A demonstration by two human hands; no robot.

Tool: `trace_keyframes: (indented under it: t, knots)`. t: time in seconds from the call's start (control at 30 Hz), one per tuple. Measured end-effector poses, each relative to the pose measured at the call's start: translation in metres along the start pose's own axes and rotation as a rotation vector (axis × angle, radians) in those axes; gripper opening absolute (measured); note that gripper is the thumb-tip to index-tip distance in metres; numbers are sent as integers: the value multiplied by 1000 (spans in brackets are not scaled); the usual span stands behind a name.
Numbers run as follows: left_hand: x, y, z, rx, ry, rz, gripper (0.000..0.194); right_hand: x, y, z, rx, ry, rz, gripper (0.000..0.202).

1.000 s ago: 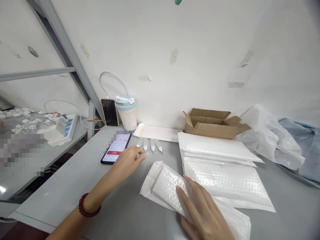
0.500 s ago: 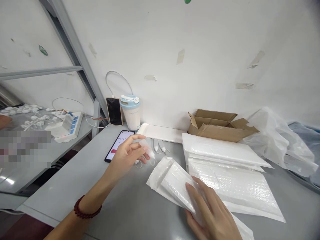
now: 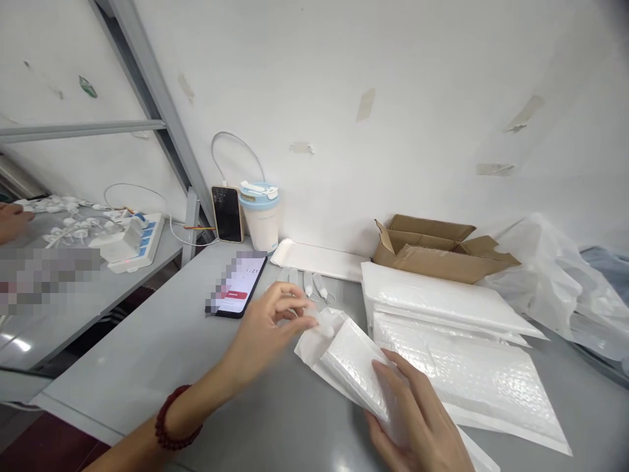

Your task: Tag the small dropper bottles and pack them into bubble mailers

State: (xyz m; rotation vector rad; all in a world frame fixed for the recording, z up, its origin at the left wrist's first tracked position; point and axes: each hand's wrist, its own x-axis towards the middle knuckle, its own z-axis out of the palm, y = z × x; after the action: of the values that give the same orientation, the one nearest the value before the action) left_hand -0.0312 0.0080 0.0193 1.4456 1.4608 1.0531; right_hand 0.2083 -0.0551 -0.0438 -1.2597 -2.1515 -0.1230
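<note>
My left hand [image 3: 278,318] is closed in a pinch on a small translucent white piece [image 3: 323,322], which it holds at the mouth of a white bubble mailer [image 3: 356,360]. Motion blurs the piece, and its exact kind does not show. My right hand [image 3: 417,413] grips the mailer by its near part, with fingers over the top and thumb below. The flap end of the mailer faces my left hand. Beyond the left fingers lie small white items with thin cord loops [image 3: 319,287] on the grey table [image 3: 275,413].
A stack of bubble mailers [image 3: 466,367] lies at right, before an open cardboard box [image 3: 442,255] and a plastic bag [image 3: 535,275]. A phone [image 3: 240,285], cup [image 3: 261,219] and propped phone [image 3: 228,215] stand left. Another person's hand [image 3: 14,221] shows beside a power strip [image 3: 142,246].
My left hand has moved right and nearer, bringing the small translucent piece to the mailer's mouth. My right hand keeps its grip on the mailer. The view has shifted slightly.
</note>
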Motion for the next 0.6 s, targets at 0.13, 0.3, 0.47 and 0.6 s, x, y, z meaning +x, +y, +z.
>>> trace_keyframes:
  t: [0.13, 0.3, 0.47, 0.6]
  knots:
    - [-8, -4, 17, 20, -98, 5, 21, -2, 0, 1, -1, -12, 0, 38]
    - [-4, -13, 20, -151, -163, -94, 24, -3, 0, 0, 16, -9, 5, 37]
    - [1, -18, 20, -60, -173, -124, 23, -2, -1, 0, 4, -10, -11, 37]
    - [-1, -20, 25, 315, -151, 143, 28, -1, -1, 0, -32, -28, -39, 37]
